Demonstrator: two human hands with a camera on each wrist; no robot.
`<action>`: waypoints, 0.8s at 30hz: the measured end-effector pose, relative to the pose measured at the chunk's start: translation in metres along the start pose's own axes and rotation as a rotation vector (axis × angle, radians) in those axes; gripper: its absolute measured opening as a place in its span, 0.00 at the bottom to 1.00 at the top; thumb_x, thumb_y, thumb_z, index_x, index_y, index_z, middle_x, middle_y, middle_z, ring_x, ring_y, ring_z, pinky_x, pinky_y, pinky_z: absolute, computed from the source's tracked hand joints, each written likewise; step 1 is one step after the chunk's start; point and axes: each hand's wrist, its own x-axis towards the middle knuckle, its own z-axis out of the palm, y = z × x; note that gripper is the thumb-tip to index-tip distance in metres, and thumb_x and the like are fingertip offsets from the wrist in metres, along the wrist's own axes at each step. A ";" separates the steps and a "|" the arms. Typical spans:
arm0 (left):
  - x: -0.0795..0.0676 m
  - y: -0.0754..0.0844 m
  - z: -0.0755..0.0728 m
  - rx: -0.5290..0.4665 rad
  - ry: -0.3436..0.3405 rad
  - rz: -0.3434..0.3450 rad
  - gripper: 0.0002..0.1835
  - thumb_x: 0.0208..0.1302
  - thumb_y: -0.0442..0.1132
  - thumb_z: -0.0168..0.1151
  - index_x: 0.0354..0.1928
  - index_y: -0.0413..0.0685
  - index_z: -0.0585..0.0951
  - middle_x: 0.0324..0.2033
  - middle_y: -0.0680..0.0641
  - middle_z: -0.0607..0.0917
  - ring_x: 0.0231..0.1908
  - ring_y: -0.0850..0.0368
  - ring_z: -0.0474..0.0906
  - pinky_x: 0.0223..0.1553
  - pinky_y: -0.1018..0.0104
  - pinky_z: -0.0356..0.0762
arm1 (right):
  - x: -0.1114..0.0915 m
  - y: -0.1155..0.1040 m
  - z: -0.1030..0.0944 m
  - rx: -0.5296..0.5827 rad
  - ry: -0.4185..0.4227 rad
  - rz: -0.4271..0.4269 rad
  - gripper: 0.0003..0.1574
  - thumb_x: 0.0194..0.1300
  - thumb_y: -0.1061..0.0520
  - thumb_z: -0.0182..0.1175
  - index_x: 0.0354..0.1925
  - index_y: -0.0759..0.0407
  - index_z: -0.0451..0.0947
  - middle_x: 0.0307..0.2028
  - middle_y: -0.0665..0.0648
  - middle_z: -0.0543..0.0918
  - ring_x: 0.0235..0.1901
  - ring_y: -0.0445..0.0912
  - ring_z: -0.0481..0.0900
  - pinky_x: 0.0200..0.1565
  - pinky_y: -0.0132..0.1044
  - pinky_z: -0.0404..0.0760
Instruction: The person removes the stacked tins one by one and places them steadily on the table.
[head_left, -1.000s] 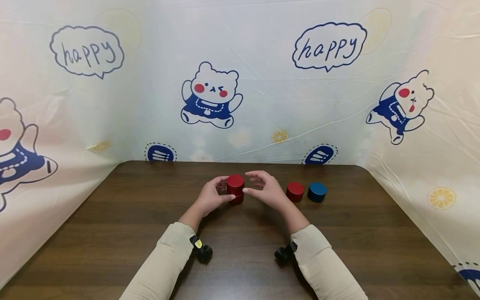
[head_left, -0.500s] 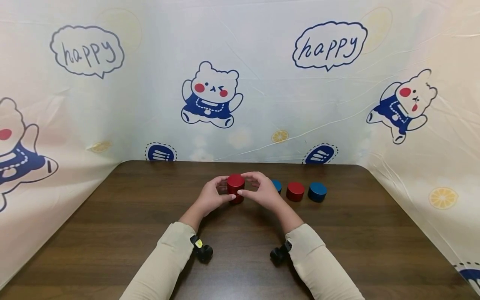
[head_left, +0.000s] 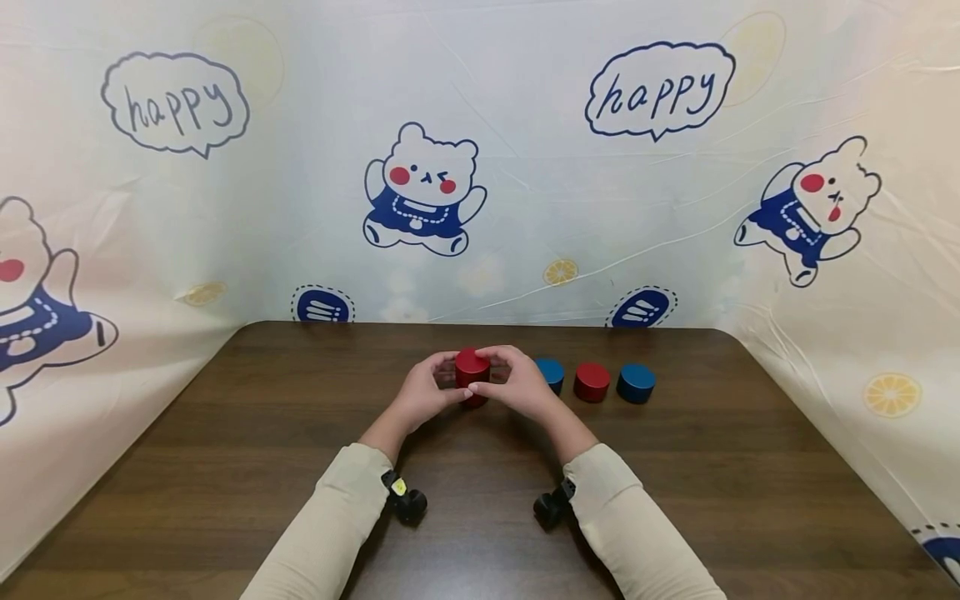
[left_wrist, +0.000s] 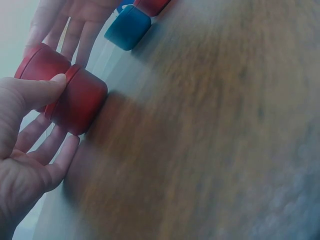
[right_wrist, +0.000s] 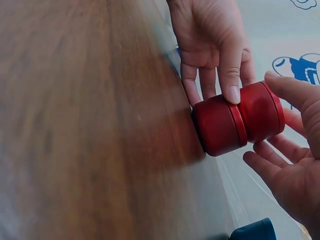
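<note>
Two red round tins stand one on the other near the back of the table. My left hand [head_left: 422,390] is curled round the lower red tin [left_wrist: 84,102], its thumb at the seam between the two. Against the upper red tin [right_wrist: 261,112], my right hand [head_left: 525,388] has its thumb on the lid edge and fingers bent round the far side. Both thumbs nearly meet at the front in the head view. The hands partly cover the stack, and the lower tin mostly disappears behind them there.
Right of the stack, a blue tin [head_left: 551,375], a red tin [head_left: 592,383] and another blue tin [head_left: 636,384] stand in a row on the brown wooden table [head_left: 480,517]. A printed cloth [head_left: 525,225] hangs along the table's back and sides.
My right hand has moved left from beside the stack and now holds the upper red tin. The nearest blue tin, hidden earlier, has come into view. My left hand has stayed put.
</note>
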 end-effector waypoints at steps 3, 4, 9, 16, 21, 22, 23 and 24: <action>0.000 0.000 0.000 0.002 -0.004 -0.004 0.33 0.53 0.33 0.74 0.63 0.48 0.73 0.55 0.46 0.80 0.55 0.48 0.76 0.57 0.51 0.75 | 0.001 0.001 0.002 -0.012 0.002 0.007 0.35 0.56 0.51 0.73 0.61 0.52 0.74 0.59 0.56 0.74 0.56 0.53 0.77 0.52 0.45 0.80; 0.000 0.000 0.000 0.003 -0.005 -0.003 0.33 0.53 0.33 0.74 0.63 0.48 0.73 0.55 0.46 0.80 0.55 0.48 0.76 0.57 0.51 0.75 | 0.001 0.001 0.002 -0.017 0.002 0.008 0.35 0.56 0.51 0.73 0.61 0.52 0.74 0.59 0.56 0.74 0.56 0.53 0.77 0.51 0.45 0.81; -0.001 0.001 0.000 0.005 -0.011 -0.001 0.33 0.54 0.32 0.74 0.63 0.47 0.73 0.55 0.45 0.80 0.55 0.48 0.76 0.57 0.51 0.75 | 0.004 -0.001 0.005 -0.040 0.014 0.018 0.34 0.56 0.55 0.73 0.60 0.53 0.74 0.58 0.56 0.75 0.55 0.52 0.77 0.50 0.44 0.81; 0.000 0.000 -0.001 0.001 -0.012 0.002 0.33 0.54 0.32 0.74 0.63 0.47 0.73 0.55 0.45 0.80 0.55 0.47 0.76 0.56 0.50 0.75 | 0.007 -0.001 0.007 -0.073 0.031 0.022 0.31 0.58 0.57 0.71 0.59 0.53 0.75 0.58 0.56 0.76 0.54 0.52 0.78 0.49 0.44 0.82; 0.001 0.000 -0.001 0.002 -0.013 0.004 0.33 0.54 0.31 0.73 0.63 0.47 0.73 0.55 0.45 0.80 0.55 0.47 0.76 0.56 0.50 0.75 | 0.007 0.000 0.007 -0.071 0.042 0.020 0.29 0.58 0.57 0.71 0.58 0.53 0.75 0.56 0.56 0.77 0.52 0.52 0.79 0.49 0.44 0.82; 0.001 0.000 -0.001 0.003 -0.014 0.004 0.33 0.54 0.31 0.73 0.63 0.47 0.73 0.55 0.45 0.80 0.55 0.47 0.76 0.57 0.50 0.75 | 0.006 0.000 0.007 -0.068 0.045 0.020 0.29 0.58 0.57 0.71 0.58 0.53 0.76 0.56 0.56 0.77 0.52 0.52 0.79 0.49 0.44 0.82; 0.001 0.000 -0.001 0.005 -0.014 0.004 0.33 0.54 0.32 0.73 0.63 0.46 0.73 0.55 0.45 0.80 0.55 0.47 0.76 0.57 0.50 0.75 | 0.006 0.000 0.007 -0.065 0.047 0.021 0.29 0.58 0.57 0.71 0.57 0.53 0.76 0.56 0.56 0.78 0.52 0.52 0.79 0.49 0.44 0.82; 0.001 0.000 -0.001 0.005 -0.014 0.003 0.33 0.54 0.32 0.73 0.63 0.46 0.73 0.55 0.45 0.80 0.55 0.47 0.76 0.57 0.50 0.75 | 0.006 0.000 0.007 -0.064 0.050 0.022 0.28 0.58 0.57 0.71 0.57 0.52 0.76 0.56 0.56 0.78 0.52 0.52 0.79 0.49 0.44 0.82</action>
